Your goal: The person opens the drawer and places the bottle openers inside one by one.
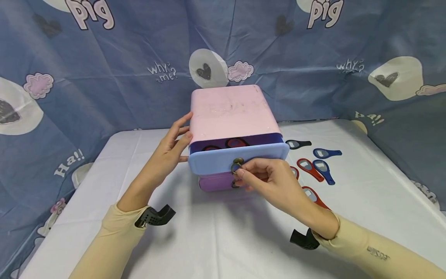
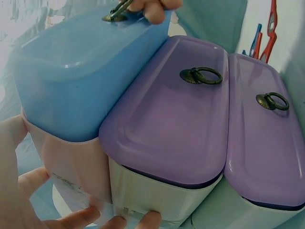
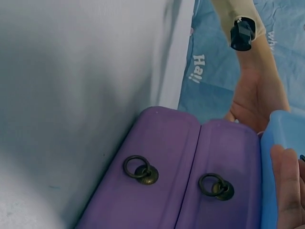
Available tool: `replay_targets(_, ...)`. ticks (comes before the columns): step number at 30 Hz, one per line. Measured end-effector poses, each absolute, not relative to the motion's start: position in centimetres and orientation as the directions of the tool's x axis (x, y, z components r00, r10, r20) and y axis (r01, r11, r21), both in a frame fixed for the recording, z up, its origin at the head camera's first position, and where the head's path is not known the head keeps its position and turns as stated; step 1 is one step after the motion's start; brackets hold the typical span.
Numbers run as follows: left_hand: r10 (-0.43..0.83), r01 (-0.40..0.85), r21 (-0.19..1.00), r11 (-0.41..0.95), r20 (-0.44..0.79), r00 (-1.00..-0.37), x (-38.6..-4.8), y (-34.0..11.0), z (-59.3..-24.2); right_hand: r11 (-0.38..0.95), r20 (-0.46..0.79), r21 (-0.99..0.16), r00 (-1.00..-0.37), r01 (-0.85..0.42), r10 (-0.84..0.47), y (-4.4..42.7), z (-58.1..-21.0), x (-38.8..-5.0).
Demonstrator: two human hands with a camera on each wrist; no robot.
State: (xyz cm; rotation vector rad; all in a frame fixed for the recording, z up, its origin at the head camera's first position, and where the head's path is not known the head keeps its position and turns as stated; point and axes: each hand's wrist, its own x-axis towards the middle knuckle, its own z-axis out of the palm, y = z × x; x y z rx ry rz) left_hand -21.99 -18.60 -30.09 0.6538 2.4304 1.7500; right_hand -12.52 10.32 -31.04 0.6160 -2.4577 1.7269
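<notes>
A small chest of drawers with a pink top (image 1: pixel 230 110) stands on the table. Its top blue drawer (image 1: pixel 209 162) is pulled partly out, and dark, red-edged rounded items (image 1: pixel 237 142) show inside. My right hand (image 1: pixel 278 180) pinches the bronze ring pull (image 1: pixel 238 160) on that drawer's front. Against the chest's left side rests my left hand (image 1: pixel 165 151), its fingers spread and fairly straight. Below the blue drawer, two purple drawers (image 2: pixel 167 114) with bronze rings are pushed in, as the left wrist view shows.
Several red, blue and black bottle openers lie right of the chest, among them a red one (image 1: pixel 310 169), a blue one (image 1: pixel 326 153) and a black one (image 1: pixel 298 144). A white cloth (image 1: pixel 195 240) covers the table. Behind hangs a blue printed curtain (image 1: pixel 139 100).
</notes>
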Motion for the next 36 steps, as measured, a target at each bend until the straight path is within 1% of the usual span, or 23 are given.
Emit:
replay_targets(21, 0.383, 0.295, 0.925, 0.238, 0.19, -0.904, -21.8, -18.5, -29.9, 0.279, 0.261, -0.902, -0.932, -0.328, -0.253, 10.0, -30.9, -14.7)
replay_targets(36, 0.389, 0.3, 0.929, 0.219, 0.198, -0.9, -22.0, -18.6, -30.1, 0.276, 0.27, -0.9, -0.928, -0.338, -0.255, 9.9, -30.8, -15.8)
